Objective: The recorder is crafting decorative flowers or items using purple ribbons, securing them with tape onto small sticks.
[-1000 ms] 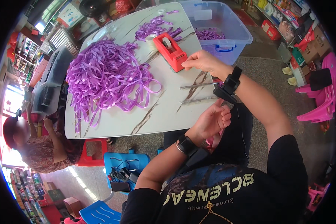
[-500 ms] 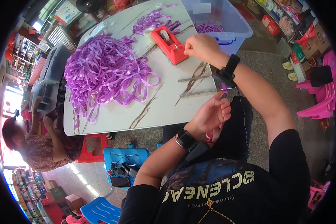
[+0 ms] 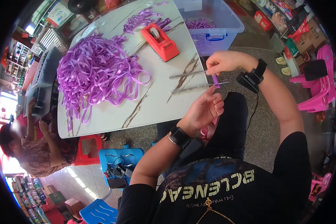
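Two thin metal rods (image 3: 188, 74) lie across the table's right edge, and the nearer one has clear wrapping on it. A short strip of purple ribbon (image 3: 216, 81) spans the rods' outer ends. My left hand (image 3: 207, 107) is closed, fingers curled, its thumb tip against the ribbon's lower end. Above it, my right hand (image 3: 227, 63) pinches at the ribbon's upper end; whatever its fingertips hold is too small to make out. A pink loop (image 3: 204, 131) shows beneath my left wrist. Farther back, the red tape dispenser (image 3: 162, 44) stands untouched on the table.
A big heap of purple ribbon loops (image 3: 97, 71) covers the table's left part, with a smaller pile (image 3: 145, 20) behind. Beyond the right edge stands a clear plastic bin (image 3: 227, 28). At left, a person (image 3: 37, 149) sits by a blue stool (image 3: 119, 155) holding cables.
My right hand has come from the tape dispenser's front end down to the ribbon at the rods. My left hand stays at the ribbon's lower end. The whole view has shifted slightly.
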`<state>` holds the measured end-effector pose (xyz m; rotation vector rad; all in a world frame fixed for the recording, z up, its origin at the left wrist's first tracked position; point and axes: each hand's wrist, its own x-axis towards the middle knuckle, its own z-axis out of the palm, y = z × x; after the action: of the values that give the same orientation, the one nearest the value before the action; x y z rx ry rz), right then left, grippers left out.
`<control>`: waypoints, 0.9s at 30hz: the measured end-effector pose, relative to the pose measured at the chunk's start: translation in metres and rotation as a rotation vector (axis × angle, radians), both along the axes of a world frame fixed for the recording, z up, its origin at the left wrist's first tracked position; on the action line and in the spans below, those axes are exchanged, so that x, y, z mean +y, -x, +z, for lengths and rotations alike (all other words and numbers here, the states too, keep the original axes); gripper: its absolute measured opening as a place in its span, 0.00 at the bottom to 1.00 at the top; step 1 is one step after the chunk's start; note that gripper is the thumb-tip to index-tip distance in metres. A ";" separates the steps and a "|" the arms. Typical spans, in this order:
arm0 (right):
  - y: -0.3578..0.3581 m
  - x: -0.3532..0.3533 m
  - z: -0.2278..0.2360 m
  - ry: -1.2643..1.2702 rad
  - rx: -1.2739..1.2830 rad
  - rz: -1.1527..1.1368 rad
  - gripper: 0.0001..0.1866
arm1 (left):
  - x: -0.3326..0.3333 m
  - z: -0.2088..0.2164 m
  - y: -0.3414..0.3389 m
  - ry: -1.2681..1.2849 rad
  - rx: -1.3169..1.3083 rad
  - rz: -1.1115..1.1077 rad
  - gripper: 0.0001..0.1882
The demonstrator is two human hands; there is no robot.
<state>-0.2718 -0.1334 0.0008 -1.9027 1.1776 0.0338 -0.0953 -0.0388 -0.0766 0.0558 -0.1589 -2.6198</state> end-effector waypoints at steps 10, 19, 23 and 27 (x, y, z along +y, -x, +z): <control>0.006 0.011 -0.011 0.185 0.201 -0.019 0.13 | 0.000 -0.001 -0.001 0.011 0.004 -0.012 0.16; 0.002 0.025 -0.011 0.521 0.437 -0.069 0.15 | 0.001 0.002 0.000 -0.010 -0.012 -0.002 0.16; 0.009 0.039 -0.016 0.801 0.449 -0.097 0.17 | 0.000 0.001 -0.001 -0.006 -0.011 0.003 0.16; 0.044 0.041 -0.075 0.497 -0.241 -0.601 0.16 | 0.001 -0.001 0.002 0.010 0.005 -0.008 0.15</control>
<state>-0.3160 -0.0924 -0.0746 -1.8023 1.6396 -0.8578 -0.0970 -0.0377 -0.0772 0.0456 -0.1716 -2.6266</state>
